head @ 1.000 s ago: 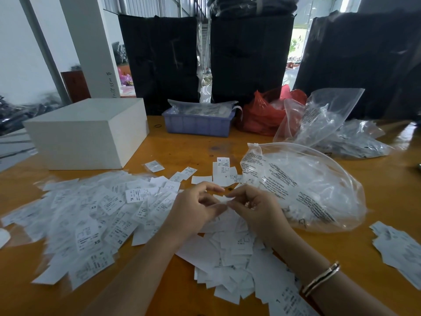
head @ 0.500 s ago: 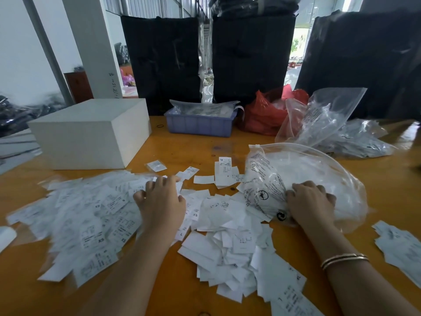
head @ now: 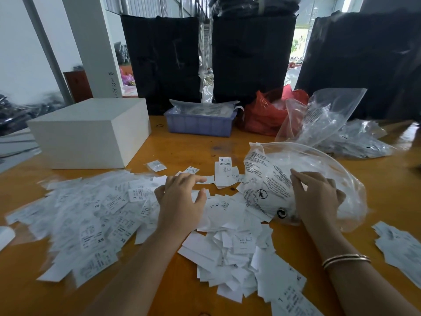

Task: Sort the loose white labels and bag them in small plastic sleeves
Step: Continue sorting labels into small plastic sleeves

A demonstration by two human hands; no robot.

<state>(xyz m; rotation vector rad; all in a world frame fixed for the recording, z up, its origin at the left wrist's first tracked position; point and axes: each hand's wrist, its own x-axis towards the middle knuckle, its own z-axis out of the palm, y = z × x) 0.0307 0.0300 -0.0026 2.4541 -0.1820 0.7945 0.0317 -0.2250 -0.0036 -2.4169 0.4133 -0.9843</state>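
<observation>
Right, nearest the camera a heap of loose white labels [head: 230, 252] is lying across the orange wooden table [head: 177, 147], small paper rectangles overlapping every way, some blank side up, some showing fine black print. A second, wider spread of labels [head: 91, 215] is fanning out to the left, motion-blurred, with size marks XS and XL readable on a few. Another small batch [head: 401, 249] is sitting at the right edge. The left hand [head: 182, 201] is hovering palm down over the seam of the two heaps, fingers spread and relaxed, fingertips touching the paper, gripping nothing. The right hand [head: 316, 199], two thin bangles [head: 346, 258] on its wrist, is resting on a big clear zip bag [head: 296, 179] printed with black warning text, fingers bent loosely over the plastic; cannot tell if they are pinching it. Just past the hands a short neat stack [head: 224, 172] topped XL is standing apart. Further back a white box [head: 91, 133] is sitting left, a blue tray [head: 200, 124] of clear sleeves in the middle, a red bag [head: 264, 112] and more clear bags [head: 328, 117] right. Black bundles [head: 250, 58] are lining the far edge.
</observation>
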